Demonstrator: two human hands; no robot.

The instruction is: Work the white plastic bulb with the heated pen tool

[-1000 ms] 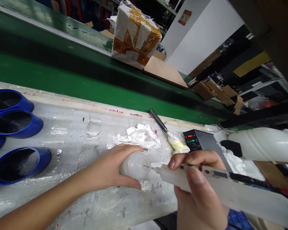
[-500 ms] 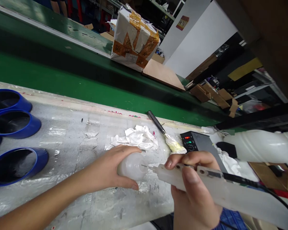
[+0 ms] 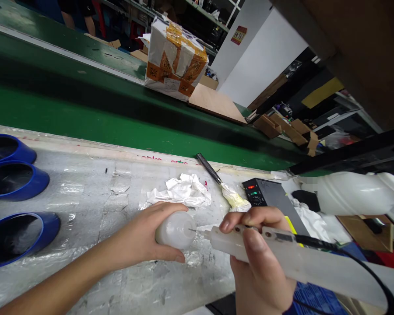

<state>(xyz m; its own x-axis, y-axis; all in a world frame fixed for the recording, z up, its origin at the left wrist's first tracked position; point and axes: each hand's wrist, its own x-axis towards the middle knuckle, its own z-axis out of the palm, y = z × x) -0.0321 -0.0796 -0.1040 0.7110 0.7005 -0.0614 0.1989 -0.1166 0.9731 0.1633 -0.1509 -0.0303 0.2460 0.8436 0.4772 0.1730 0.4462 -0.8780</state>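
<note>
A small translucent white bottle (image 3: 174,232) lies in the curve of my left hand (image 3: 147,238), thumb and fingers wrapped round its sides. My right hand (image 3: 262,267) grips a long translucent syringe-like dispenser (image 3: 223,240), with a black cable leading off its rear. The thumb lies along its upper side. The dispenser's thin needle points left and reaches the near end of the bottle; whether it goes inside cannot be told. Just beyond my left hand is a crumpled white cloth (image 3: 187,190).
Blue-rimmed dark cups (image 3: 22,238) stand at the left. Behind my right hand are a brush-like tool (image 3: 209,168) with a wrapped end, a black control box (image 3: 272,197) with lit switches, and a large white jug (image 3: 354,192). A green conveyor (image 3: 95,127) carries a taped carton (image 3: 177,61).
The camera view has shifted slightly, so the whole scene sits a little further left. Both hands keep their grips, and the needle stays at the bottle's end.
</note>
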